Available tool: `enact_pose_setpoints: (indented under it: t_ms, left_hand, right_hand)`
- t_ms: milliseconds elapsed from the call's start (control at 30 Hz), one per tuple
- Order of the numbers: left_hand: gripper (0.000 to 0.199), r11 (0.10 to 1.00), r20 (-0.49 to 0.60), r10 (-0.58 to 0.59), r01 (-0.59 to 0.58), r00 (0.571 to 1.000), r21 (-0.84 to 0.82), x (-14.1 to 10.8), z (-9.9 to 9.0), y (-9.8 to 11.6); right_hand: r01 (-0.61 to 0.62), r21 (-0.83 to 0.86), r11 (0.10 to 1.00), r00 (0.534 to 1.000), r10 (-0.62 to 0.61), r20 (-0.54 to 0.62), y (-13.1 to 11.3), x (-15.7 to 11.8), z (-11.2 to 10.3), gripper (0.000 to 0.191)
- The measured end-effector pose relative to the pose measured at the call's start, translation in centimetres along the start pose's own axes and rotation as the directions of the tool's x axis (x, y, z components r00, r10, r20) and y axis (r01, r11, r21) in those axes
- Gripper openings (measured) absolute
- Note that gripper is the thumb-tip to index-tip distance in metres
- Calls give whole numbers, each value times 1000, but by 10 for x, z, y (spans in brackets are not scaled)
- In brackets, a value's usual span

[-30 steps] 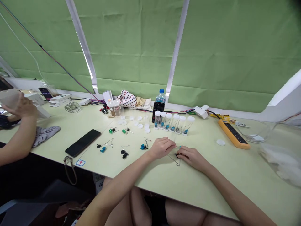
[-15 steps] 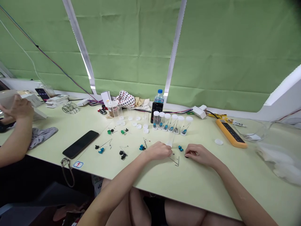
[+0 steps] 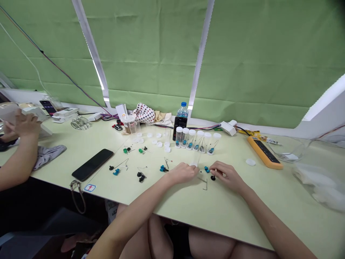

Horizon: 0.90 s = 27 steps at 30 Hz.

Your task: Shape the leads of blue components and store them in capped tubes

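Note:
My left hand is closed around a clear plastic tube, which tilts up from the fist. My right hand has its thumb and index finger pinched at the right edge of a small blue metal part on the table. Just below those fingers lies a black round knob. A thin bent metal rod, like a hex key, lies between the hands. Left of my left fist, another blue part rests with a black piece and a thin wire.
Several capped tubes with blue parts stand in a row before a propped phone and bottle. White caps lie left of them. An orange power strip is right; a dark phone and another person's arm are left.
My right hand has moved slightly up and left, from the black knob to the blue part, leaving the knob on the table. The bent rod has shifted slightly. My left hand keeps the tube.

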<state>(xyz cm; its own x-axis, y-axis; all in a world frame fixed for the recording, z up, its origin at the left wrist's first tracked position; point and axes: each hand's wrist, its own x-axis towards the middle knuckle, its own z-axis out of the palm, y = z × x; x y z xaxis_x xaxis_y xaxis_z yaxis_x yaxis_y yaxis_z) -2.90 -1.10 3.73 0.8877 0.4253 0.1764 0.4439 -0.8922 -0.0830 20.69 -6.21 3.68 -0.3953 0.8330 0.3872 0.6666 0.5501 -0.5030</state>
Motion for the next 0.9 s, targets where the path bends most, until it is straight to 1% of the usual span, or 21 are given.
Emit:
enact_pose_setpoints:
  t_ms: [100, 167, 200, 267, 333, 367, 400, 467, 533, 567, 600, 633, 667, 700, 733, 767, 800, 900]
  left_hand:
    - [22, 976, -63, -152, 140, 986, -167, 4, 1, 4]
    - [24, 939, -112, -222, 182, 969, -290, 6, 3, 7]
    - [24, 919, -137, -245, 185, 960, -347, 7, 4, 8]
    - [23, 873, -180, -285, 178, 941, -453, 8, 6, 11]
    - [22, 816, -209, -333, 170, 920, -553, 10, 7, 14]
    - [21, 785, -215, -356, 166, 910, -597, 11, 8, 16]
    - [20, 755, -215, -373, 161, 903, -635, 12, 9, 18]
    - [19, 702, -204, -392, 149, 897, -697, 15, 10, 22]
    - [19, 653, -180, -399, 141, 899, -744, 17, 12, 25]
    - [20, 631, -170, -405, 140, 898, -763, 17, 12, 25]
    - [22, 614, -164, -413, 141, 896, -777, 18, 13, 26]
    - [24, 607, -159, -420, 146, 894, -781, 18, 14, 25]
    - [26, 613, -154, -421, 156, 894, -775, 18, 15, 25]
    - [27, 632, -147, -419, 172, 896, -756, 18, 16, 24]
    - [28, 660, -135, -413, 195, 901, -725, 18, 16, 24]
    - [28, 692, -115, -408, 224, 906, -687, 18, 17, 24]
    - [29, 720, -89, -405, 257, 910, -645, 18, 18, 24]
    - [32, 763, 5, -432, 369, 902, -530, 22, 21, 30]
  right_hand:
    - [-20, 62, 998, 998, 24, -64, -6, 2, 5, 27]
    - [-65, 146, 987, 992, 80, -101, -9, 3, 8, 28]
    - [-91, 217, 972, 988, 115, -104, -9, 4, 9, 29]
    - [-124, 404, 906, 982, 171, -82, -9, 4, 11, 38]
    - [-126, 574, 809, 983, 178, -36, -8, 5, 13, 49]
    - [-121, 622, 773, 985, 170, -19, -9, 5, 14, 50]
    - [-122, 641, 758, 987, 161, -3, -10, 6, 15, 48]
    - [-129, 619, 774, 989, 147, 23, -14, 7, 15, 35]
    - [-118, 568, 815, 989, 148, -6, -17, 9, 14, 24]
    - [-99, 541, 835, 986, 156, -60, -17, 10, 13, 24]
    - [-78, 514, 854, 975, 172, -138, -16, 10, 11, 26]
    - [-64, 484, 873, 954, 196, -226, -14, 11, 8, 26]
    - [-63, 451, 891, 923, 224, -313, -10, 10, 5, 26]
    - [-78, 420, 904, 893, 251, -374, -4, 10, 3, 26]
    - [-109, 386, 916, 874, 273, -403, 1, 9, 0, 25]
    - [-139, 354, 925, 867, 286, -409, 7, 8, -1, 25]
    - [-170, 329, 929, 873, 296, -387, 13, 7, -2, 25]
    - [-245, 306, 920, 902, 332, -275, 25, 4, 0, 29]
